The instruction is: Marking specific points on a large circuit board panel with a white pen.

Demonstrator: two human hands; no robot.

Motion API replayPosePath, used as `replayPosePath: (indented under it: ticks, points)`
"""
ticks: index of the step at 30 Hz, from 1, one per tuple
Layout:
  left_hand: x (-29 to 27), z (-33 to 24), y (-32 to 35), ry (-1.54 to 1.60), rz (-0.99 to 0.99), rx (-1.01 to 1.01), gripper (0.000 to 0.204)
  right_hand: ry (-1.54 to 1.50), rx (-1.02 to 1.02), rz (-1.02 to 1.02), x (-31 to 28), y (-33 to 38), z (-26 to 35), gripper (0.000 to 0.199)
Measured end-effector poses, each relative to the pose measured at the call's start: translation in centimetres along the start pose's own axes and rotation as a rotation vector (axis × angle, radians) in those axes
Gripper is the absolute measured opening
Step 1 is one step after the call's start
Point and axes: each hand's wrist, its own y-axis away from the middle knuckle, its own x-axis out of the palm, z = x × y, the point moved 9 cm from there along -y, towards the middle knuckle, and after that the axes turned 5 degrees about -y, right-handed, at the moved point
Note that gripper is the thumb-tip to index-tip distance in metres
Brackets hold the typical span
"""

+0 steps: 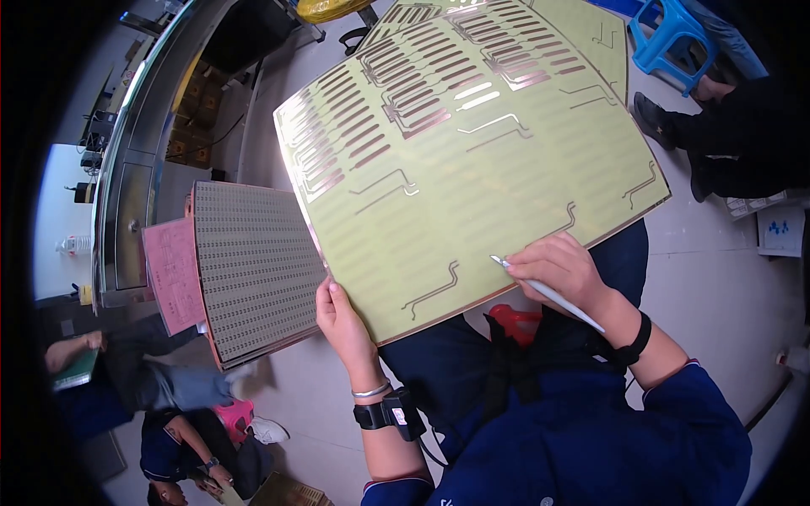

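Observation:
A large pale-green circuit board panel (456,211) with copper-coloured traces rests tilted over my lap. My left hand (342,319) grips its lower left edge, thumb on top, the other fingers mostly hidden beneath. Near the lower edge, my right hand (557,268) holds a slim craft knife (557,297) with a pale handle like a pen. The knife's small tip points at the bare green surface, between two bent traces; whether it touches cannot be made out.
On the left stands a stack of dotted panels (253,270) with a pink sheet (175,274) beside it. More panels (595,38) lie beyond mine. A blue stool (671,42) and another person's legs (726,126) are at right; a seated person (181,447) works at lower left.

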Motion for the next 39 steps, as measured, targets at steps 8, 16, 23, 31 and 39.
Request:
replayPosePath:
  ticks: [8,16,23,31,39]
  points:
    - [-0.1,0.0,0.0,-0.024,-0.005,0.021,0.03,-0.074,0.011,-0.037,-0.7,0.4,-0.3,0.033]
    - [0.1,-0.2,-0.1,-0.044,0.002,0.016,0.031,-0.082,0.048,-0.042,-0.9,0.2,-0.4,0.033]
    - [0.3,-1.1,0.2,-0.213,-0.005,0.074,0.031,-0.096,0.077,-0.064,-2.0,-1.3,-1.3,0.031]
    - [0.3,-0.2,0.0,-0.039,0.007,-0.06,0.028,-0.128,0.071,0.072,-0.5,-3.6,-2.6,0.026]
    - [0.3,0.2,0.1,0.051,0.013,-0.089,0.026,-0.101,0.063,0.075,-0.2,-3.4,-2.6,0.025]
